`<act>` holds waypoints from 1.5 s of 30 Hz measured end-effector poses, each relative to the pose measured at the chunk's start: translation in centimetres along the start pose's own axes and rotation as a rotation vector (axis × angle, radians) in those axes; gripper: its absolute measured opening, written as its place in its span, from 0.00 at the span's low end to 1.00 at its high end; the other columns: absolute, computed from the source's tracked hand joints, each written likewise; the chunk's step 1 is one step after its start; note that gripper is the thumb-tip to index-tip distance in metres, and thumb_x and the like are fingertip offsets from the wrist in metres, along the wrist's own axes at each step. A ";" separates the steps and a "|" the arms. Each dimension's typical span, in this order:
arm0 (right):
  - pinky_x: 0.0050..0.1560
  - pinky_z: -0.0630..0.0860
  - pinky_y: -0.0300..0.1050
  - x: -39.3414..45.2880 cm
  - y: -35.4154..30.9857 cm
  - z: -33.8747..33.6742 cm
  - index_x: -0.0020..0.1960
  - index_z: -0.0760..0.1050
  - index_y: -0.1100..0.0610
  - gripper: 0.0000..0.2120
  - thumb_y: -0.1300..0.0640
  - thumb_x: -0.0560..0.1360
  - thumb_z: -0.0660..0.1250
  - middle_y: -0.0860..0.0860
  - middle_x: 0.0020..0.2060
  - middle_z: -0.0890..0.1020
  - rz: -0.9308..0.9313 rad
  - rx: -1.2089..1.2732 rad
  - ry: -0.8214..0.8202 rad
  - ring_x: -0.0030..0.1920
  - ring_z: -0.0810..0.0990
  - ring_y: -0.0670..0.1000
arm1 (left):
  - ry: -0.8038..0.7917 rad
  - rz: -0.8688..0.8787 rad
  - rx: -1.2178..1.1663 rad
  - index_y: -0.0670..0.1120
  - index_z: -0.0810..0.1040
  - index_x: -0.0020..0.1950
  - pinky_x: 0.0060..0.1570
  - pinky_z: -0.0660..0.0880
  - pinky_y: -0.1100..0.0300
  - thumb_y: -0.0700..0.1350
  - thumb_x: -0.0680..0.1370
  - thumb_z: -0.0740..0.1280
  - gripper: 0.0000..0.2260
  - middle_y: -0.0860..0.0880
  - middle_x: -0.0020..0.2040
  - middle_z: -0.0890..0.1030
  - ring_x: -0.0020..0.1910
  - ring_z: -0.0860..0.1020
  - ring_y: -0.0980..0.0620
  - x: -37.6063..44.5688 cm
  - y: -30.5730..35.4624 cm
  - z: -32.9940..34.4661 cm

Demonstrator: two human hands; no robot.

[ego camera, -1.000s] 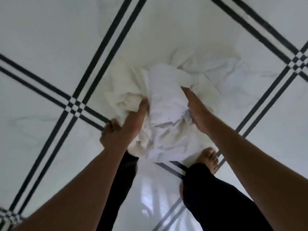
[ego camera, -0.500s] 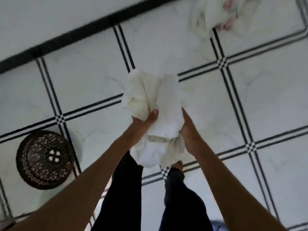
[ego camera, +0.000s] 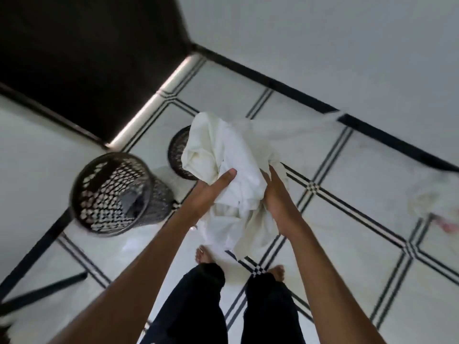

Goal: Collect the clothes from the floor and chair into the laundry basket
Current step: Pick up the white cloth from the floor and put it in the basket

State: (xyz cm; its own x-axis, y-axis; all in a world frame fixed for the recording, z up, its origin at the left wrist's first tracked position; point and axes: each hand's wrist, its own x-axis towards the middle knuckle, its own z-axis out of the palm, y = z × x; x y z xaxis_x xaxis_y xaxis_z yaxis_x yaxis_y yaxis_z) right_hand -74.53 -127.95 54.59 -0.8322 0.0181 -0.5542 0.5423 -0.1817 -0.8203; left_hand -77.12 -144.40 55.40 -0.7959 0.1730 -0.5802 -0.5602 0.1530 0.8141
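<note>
A downward view of a white tiled floor (ego camera: 347,184) crossed by thin black lines is given. At the left, a dark mesh laundry basket (ego camera: 116,194) is seen standing on the floor, with something dark and grey lying at its bottom. Just beyond it, a second dark perforated round object (ego camera: 176,155), possibly a lid, is partly hidden. In the centre, a bundled white cloth (ego camera: 223,155) is held up off the floor between both hands: the left hand (ego camera: 211,192) is clenched into its left side with the thumb laid across the fabric, and the right hand (ego camera: 278,197) is pressed and curled against its right side. Loose folds hang down toward two bare feet and dark trouser legs. At the far right, another pale garment with a hint of pink (ego camera: 439,207) is left on the floor, though it is blurred and its kind cannot be told. The step in hand is judged to be the carrying of the bundle to the basket. Next, the cloth would need to be swung left over the open rim and released, with trailing folds gathered in.
</note>
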 end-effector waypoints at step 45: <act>0.58 0.76 0.51 37.8 24.2 52.1 0.57 0.78 0.56 0.12 0.59 0.74 0.68 0.54 0.55 0.80 -0.511 -1.457 -0.431 0.57 0.77 0.55 | 0.705 -0.451 0.030 0.47 0.84 0.48 0.52 0.81 0.53 0.37 0.76 0.68 0.07 0.51 0.46 0.87 0.47 0.85 0.50 12.8 -32.6 -51.4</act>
State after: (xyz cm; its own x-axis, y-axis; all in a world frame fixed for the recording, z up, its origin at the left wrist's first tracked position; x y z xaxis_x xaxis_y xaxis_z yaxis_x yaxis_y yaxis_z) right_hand -98.88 -182.91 21.12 -0.7844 -0.5315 -0.3198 -0.3576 0.8088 -0.4669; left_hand -80.84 -197.22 22.67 -0.4597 -0.5588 -0.6902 -0.8609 0.0896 0.5008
